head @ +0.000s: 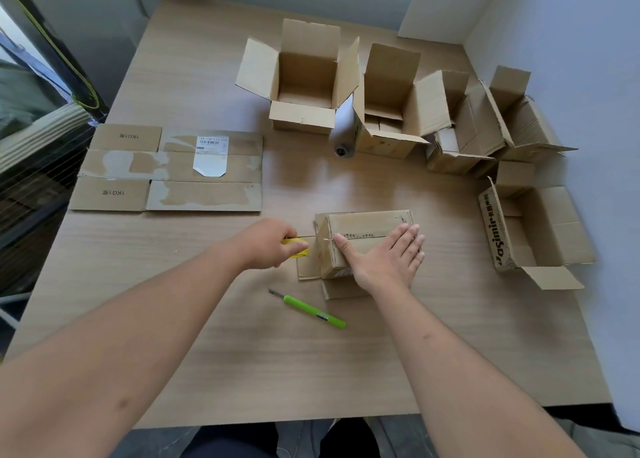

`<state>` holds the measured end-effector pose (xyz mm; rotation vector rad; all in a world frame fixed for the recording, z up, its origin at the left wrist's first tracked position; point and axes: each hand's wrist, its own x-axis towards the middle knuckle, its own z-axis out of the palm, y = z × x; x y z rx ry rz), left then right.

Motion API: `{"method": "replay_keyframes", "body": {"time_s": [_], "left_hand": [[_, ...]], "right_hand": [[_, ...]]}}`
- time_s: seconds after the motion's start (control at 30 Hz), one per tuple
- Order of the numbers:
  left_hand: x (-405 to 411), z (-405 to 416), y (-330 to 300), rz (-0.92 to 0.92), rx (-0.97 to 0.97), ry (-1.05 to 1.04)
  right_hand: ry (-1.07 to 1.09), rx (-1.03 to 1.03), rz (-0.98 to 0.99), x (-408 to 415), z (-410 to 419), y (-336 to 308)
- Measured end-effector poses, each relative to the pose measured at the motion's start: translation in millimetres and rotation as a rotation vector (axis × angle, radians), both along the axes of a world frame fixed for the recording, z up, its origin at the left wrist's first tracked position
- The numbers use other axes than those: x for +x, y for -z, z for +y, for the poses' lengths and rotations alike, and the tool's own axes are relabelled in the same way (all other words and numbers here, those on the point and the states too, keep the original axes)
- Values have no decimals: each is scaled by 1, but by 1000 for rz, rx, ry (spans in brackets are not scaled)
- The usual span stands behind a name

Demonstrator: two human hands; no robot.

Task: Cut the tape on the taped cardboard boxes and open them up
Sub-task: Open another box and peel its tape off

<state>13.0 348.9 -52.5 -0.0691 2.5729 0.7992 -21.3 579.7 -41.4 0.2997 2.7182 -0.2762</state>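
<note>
The taped box (367,241) is being pressed flat-palmed onto the table (207,336) by the right hand (384,255), fingers spread. A yellow cutter (296,248) is being gripped by the left hand (270,243), just left of the box's end, in line with its long, left-to-right tape seam.

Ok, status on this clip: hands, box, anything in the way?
Left hand grips yellow tool. Right hand flat on closed brown cardboard box. Green utility knife lies idle nearby, clear.
</note>
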Motion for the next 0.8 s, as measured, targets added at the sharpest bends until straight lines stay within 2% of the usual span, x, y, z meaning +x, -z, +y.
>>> {"method": "replay_keyframes", "body": {"time_s": [0.1,0.27,0.37,0.47,0.67,0.8], "left_hand": [[1,2,9,1,-96,-71],[11,10,13,-20,22,-187],[17,9,9,-18,125,-275],[22,6,3,40,166,-294],[26,10,-4,79,232,-321],[24,10,-6,97,220,-330]], "right_hand": [[-5,-12,-19,-2,1,-2],[-30,4,57,-1,-7,-4],[-239,-46,196,8,-29,-5],[-315,-140,163,16,-41,0],[-344,-82,183,20,-38,17],[-335,-209,183,14,-31,20]]}}
